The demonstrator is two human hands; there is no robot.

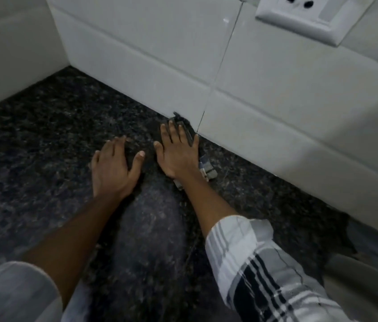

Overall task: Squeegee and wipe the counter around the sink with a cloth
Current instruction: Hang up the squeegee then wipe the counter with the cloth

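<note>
Both hands lie flat on the dark speckled desk [44, 140], close to the white tiled wall [137, 54] at the back.

The right hand [176, 152] is spread open, palm down, and presses on a cloth [206, 168]. The cloth is dark and mostly hidden under this hand. A dark frayed end shows past the fingertips and touches the foot of the wall. A lighter, checked part sticks out beside the wrist on the right side. The hand does not clench the cloth; it only lies flat on top of it.

The left hand [111, 168] is just beside the right one, a little nearer to the person. It is also open, with the fingers spread and the tips on the desk, and it holds nothing. The thumbs of the two hands are near but apart.

A paler, dull streak [151, 217] runs on the desk between the two forearms. The right arm has a rolled-up white sleeve [253, 263] with grey and dark stripes. A white socket plate [309, 15] sits on the wall at the upper right.
</note>
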